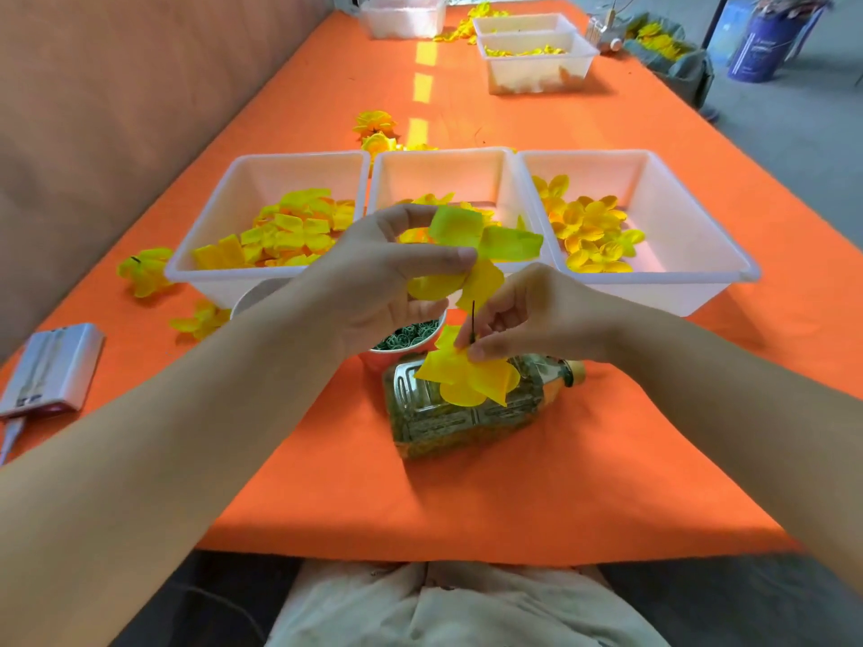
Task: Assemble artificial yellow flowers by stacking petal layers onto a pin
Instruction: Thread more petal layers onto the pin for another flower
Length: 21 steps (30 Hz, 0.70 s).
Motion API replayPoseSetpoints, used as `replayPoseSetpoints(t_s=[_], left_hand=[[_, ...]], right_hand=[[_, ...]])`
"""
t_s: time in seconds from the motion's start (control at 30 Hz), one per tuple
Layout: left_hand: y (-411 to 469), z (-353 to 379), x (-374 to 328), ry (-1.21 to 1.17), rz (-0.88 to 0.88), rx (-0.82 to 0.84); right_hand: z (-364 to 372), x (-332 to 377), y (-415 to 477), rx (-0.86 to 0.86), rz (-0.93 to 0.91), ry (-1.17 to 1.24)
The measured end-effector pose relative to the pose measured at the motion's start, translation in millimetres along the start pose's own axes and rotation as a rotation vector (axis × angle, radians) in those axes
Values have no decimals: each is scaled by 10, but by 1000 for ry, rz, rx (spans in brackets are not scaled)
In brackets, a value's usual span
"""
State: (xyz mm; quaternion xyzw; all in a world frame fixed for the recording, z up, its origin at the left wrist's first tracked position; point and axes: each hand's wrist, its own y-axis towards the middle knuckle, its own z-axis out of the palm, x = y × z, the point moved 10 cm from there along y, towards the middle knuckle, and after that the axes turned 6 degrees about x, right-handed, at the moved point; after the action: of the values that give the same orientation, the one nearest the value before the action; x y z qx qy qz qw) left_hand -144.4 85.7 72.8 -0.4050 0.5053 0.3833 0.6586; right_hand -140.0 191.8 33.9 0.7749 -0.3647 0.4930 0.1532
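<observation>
A yellow-green petal layer (506, 242) was pinched by the curled fingers of the left hand (369, 291). At its 4 o'clock the dark pin (473, 319), with stacked petals (471, 380) threaded below, was pinched by the right hand (532, 315) above the table (327, 483).

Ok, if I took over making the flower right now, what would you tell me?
Left hand holds a loose petal layer just above the pin.
Right hand pinches the pin upright; threaded petals hang below it.
Spare petals sit in the three white trays.
Done: first petals are on the pin.
Left: push the loose petal layer onto the pin, then probably add more.
</observation>
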Motion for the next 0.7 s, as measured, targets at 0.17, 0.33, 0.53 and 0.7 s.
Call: replayPoseSetpoints(t_s=[0.17, 0.33, 0.53, 0.7], left_hand=[[-9, 63, -20, -28, 47, -46], [-167, -149, -477, 538, 483, -358], [-357, 174, -464, 989, 671, -278], [-411, 256, -333, 1096, 669, -235]], right_hand=[[31, 37, -14, 3, -10, 50], [17, -1, -10, -7, 1, 71], [17, 18, -6, -8, -19, 84], [-12, -35, 1, -29, -3, 87]])
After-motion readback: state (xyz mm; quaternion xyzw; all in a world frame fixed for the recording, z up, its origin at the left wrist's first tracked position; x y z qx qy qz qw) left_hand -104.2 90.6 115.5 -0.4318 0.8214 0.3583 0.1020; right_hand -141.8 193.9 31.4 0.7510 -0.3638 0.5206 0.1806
